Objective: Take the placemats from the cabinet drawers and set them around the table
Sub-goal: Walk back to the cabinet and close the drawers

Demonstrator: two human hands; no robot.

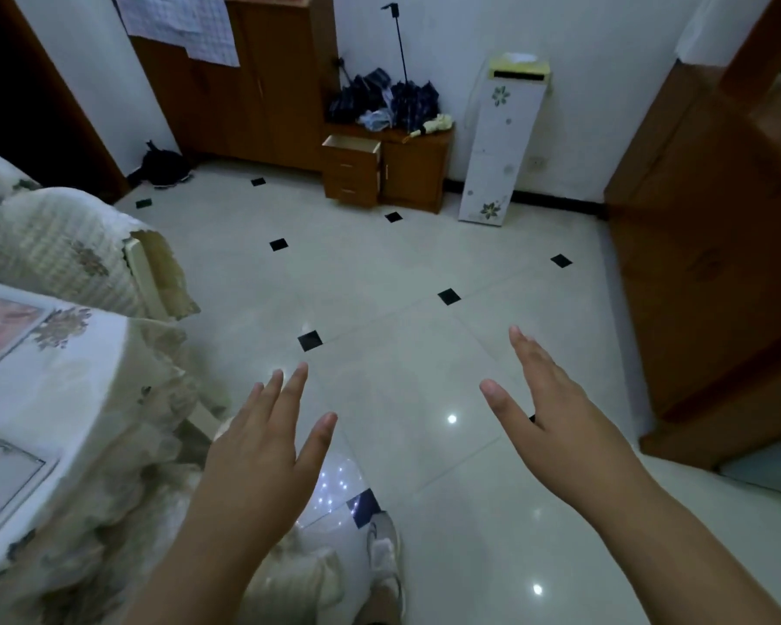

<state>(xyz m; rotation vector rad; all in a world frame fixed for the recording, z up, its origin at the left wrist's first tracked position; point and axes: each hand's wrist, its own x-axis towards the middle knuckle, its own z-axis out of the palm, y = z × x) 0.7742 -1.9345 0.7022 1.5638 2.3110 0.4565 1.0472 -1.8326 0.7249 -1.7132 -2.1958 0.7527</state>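
Pale rectangular placemats (1,484) are laid on the white floral-clothed bench (86,376); left hand (258,453) and right hand (560,426) are held out above the tiled floor (424,263), fingers (296,390) straight and spread.

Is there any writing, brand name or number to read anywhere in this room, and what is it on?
No text in this view can be read.
Gridded sheet hanging on the wardrobe: any print is too small and blurred to read.
Yellow box on the white flowered cabinet: no legible print.
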